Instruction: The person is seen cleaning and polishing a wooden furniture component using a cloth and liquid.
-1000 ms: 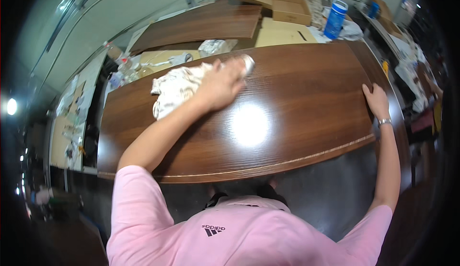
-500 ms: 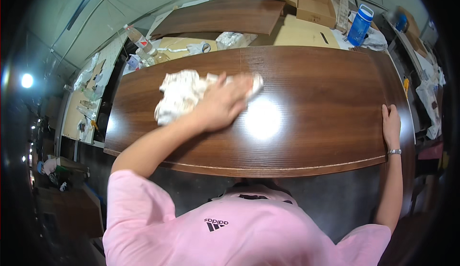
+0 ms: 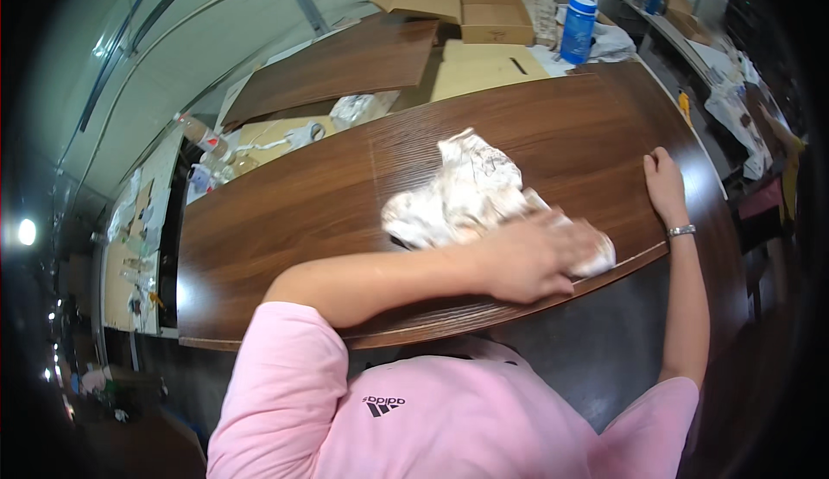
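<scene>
A large dark brown wooden board (image 3: 285,229) lies in front of me. My left hand (image 3: 535,259) reaches across my body and presses down on a crumpled white cloth (image 3: 466,190) near the board's near right edge. The cloth spreads out beyond my fingers toward the board's middle. My right hand (image 3: 663,184), a bracelet at its wrist, rests flat on the board's right edge, holding nothing. I wear a pink shirt.
A second brown board (image 3: 345,65) lies behind the first. Cardboard boxes (image 3: 492,17) and a blue bottle (image 3: 577,26) stand at the back. Small plastic bottles (image 3: 203,138) sit at the back left. A cluttered bench (image 3: 734,99) runs along the right.
My left hand has dragged the cloth from the board's far middle toward its near right edge. My right hand stays on the right edge.
</scene>
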Demonstrator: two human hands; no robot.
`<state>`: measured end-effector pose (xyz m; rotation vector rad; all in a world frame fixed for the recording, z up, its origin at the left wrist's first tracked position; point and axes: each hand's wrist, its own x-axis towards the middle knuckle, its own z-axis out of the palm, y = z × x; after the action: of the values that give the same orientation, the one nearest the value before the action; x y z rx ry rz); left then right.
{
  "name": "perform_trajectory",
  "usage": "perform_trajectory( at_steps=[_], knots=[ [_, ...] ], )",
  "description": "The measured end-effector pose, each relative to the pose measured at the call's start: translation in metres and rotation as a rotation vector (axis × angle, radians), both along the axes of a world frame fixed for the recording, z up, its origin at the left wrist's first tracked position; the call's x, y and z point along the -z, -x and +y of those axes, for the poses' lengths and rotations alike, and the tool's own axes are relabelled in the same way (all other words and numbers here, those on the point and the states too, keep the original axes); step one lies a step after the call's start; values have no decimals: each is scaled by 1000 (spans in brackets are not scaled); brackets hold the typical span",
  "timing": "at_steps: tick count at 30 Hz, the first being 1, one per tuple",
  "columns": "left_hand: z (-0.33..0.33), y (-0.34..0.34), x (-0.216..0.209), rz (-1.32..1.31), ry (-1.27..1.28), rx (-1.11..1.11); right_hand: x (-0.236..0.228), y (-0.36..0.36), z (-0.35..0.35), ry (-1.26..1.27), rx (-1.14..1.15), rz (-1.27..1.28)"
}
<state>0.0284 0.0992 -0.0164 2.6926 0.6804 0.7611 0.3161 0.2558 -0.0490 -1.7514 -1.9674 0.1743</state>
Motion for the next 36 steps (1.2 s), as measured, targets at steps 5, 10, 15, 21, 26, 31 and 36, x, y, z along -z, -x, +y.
perform_trajectory(
  at_steps=[5, 10, 15, 21, 26, 31, 36],
  knots=[
    [126, 115, -4, 292, 65, -685, -11, 6, 4, 22, 29, 116],
    [114, -38, 21, 109, -12, -245, 18, -19, 26, 119, 186, 477],
    [154, -103, 3, 150, -24, -48, 11, -28, 16, 180, 210, 900],
    [253, -96, 14, 226, -87, -382, -9, 0, 13, 227, 237, 908],
    [196, -139, 31, 82, -191, -21, 15, -25, 23, 174, 285, 1004],
    [279, -48, 21, 333, -106, -529, -1, -5, 26, 274, 225, 906],
    [204, -111, 2, 271, 105, -269, 14, -19, 29, 284, 290, 812]
  ],
)
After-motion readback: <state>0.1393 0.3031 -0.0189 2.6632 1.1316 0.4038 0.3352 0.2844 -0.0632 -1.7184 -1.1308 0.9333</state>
